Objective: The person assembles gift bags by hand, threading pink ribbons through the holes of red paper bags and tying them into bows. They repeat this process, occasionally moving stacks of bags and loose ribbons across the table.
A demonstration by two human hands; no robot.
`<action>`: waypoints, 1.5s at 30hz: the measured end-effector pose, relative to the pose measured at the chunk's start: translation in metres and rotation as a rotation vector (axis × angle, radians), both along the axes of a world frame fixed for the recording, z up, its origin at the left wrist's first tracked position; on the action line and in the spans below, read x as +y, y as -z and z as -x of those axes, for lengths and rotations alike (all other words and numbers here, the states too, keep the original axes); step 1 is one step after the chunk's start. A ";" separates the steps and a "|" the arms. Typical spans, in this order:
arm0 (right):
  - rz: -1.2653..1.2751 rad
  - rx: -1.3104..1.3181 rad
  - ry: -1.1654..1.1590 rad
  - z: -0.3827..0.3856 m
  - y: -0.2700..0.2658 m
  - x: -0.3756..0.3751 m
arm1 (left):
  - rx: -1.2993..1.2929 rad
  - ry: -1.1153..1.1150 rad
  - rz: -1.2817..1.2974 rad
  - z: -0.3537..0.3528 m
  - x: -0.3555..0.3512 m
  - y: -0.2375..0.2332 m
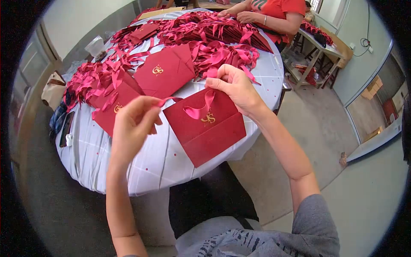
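Note:
A dark red paper bag (209, 143) with a gold logo lies flat near the front edge of the table, its logo upside down to me. A loop of pink ribbon (201, 109) rests across its face. Left of the bag, my left hand (135, 126) is closed in a pinch on the end of a ribbon that stretches to the bag's top corner. At the bag's upper edge, my right hand (235, 90) has thumb and forefinger pressed together on pink ribbon; the exact grip is partly hidden by the fingers.
More red bags (165, 70) lie behind, among heaps of ribbons (98, 77). The round table wears a white cloth (141, 158). Across it, a person in a red shirt (274, 15) works with both hands. A phone (67, 128) lies at left; a side table (319, 51) stands right.

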State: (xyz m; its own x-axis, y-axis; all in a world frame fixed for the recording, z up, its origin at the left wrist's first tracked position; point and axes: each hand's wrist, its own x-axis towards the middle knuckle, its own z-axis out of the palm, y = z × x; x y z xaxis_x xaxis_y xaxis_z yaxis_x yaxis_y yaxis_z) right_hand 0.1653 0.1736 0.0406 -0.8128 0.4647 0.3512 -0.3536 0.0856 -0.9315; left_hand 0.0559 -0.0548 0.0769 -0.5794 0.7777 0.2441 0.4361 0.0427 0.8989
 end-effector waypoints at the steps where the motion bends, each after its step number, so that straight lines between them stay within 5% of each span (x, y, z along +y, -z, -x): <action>1: 0.016 -0.005 -0.014 -0.001 0.000 -0.002 | -0.133 0.025 -0.080 0.003 -0.001 -0.005; 4: 0.018 -0.027 -0.036 0.001 0.004 -0.003 | -0.610 0.130 -0.497 0.019 0.008 -0.002; 7: 0.031 -0.038 -0.050 0.002 0.009 -0.002 | -0.478 0.129 -0.404 0.031 0.008 0.023; 9: 0.056 -0.038 -0.057 0.002 0.012 -0.001 | -0.356 -0.021 -0.116 0.023 0.006 0.036; 13: 0.035 -0.052 -0.070 0.003 0.015 -0.004 | -0.620 0.123 -0.019 0.008 0.009 0.032; 17: -0.081 -0.102 -0.056 0.000 0.008 -0.011 | -0.602 0.102 0.028 0.006 0.021 0.029; 21: -0.130 -0.095 -0.033 -0.003 0.008 -0.021 | -0.301 0.089 0.087 0.005 0.037 0.019; 24: -0.311 -0.100 0.135 -0.001 0.015 -0.026 | 0.241 -0.048 0.232 0.012 0.050 0.022; 31: -0.318 -0.174 0.162 -0.007 0.031 -0.043 | 0.360 -0.141 0.206 0.030 0.063 0.040; 33: -0.299 -0.162 0.150 -0.007 0.037 -0.047 | -0.060 -0.125 0.413 0.041 0.061 0.034; 37: -0.284 -0.170 0.167 -0.005 0.055 -0.054 | 0.070 -0.159 0.490 0.052 0.058 0.050; 38: -0.270 -0.173 0.160 -0.005 0.057 -0.055 | 0.340 -0.141 0.437 0.063 0.059 0.072; 45: -0.055 -0.148 0.046 -0.002 0.058 -0.053 | 0.451 -0.248 0.236 0.045 0.057 0.080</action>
